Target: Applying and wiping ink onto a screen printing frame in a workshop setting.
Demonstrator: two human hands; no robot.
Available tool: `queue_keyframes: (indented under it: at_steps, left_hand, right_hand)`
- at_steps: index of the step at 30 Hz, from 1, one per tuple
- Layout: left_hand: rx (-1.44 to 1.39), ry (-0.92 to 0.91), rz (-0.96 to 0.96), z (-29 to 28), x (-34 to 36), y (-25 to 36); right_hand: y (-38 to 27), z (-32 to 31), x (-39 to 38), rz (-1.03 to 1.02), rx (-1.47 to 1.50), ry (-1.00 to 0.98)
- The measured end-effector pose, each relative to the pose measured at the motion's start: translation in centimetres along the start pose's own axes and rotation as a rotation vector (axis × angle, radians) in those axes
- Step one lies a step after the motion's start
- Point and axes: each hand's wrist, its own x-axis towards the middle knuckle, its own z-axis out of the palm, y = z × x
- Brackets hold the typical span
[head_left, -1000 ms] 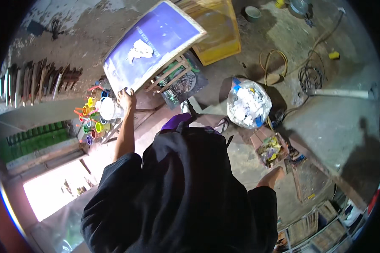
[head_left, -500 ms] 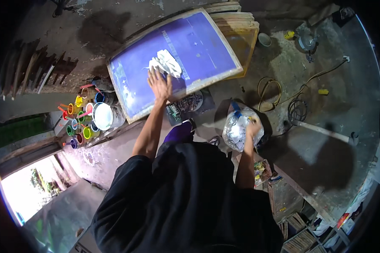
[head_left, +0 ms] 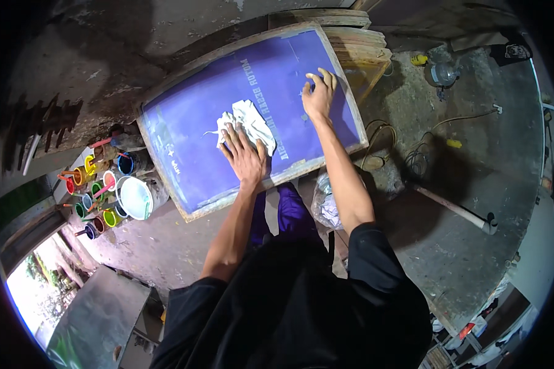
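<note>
A framed printing screen with purple mesh and a worn wooden frame lies tilted in front of me. On its middle sits a crumpled white cloth. My left hand lies on the cloth's near edge, fingers stretched out and spread. Over the right part of the mesh is my right hand, with its fingers bent and apart. I make out nothing held in it; whether its fingertips touch the mesh I cannot tell. Below the frame's near right edge, a clear plastic bag of pale scraps is partly hidden by my right forearm.
Several paint pots with stirring sticks and a large white bucket stand at the left. More wooden frames are stacked behind the screen. A hose, a pale pipe and a clear jug lie on the right.
My right hand has left the plastic bag and moved up and left over the screen. My left hand stays on the cloth. The view has shifted, with the screen now nearer.
</note>
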Motion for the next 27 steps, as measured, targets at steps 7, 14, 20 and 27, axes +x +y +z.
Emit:
queue_keyframes:
  at_steps: [7, 14, 20, 27]
  left_hand:
    - [0.049, -0.093, -0.065, -0.3, -0.1, 0.2]
    - [0.060, -0.136, -0.080, -0.1, 0.1, 0.6]
    - [0.063, -0.168, -0.105, -0.1, 0.3, 0.8]
    - [0.074, -0.166, -0.097, -0.1, 0.2, 0.5]
  right_hand:
    - [-3.4, 4.4, 0.3, 0.104, -0.092, 0.165]
    - [-3.7, 4.2, -0.2, 0.086, -0.206, 0.124]
    - [-4.6, 4.8, -0.3, 0.142, -0.324, 0.083]
    - [-5.7, 5.2, -0.6, 0.226, -0.349, 0.057]
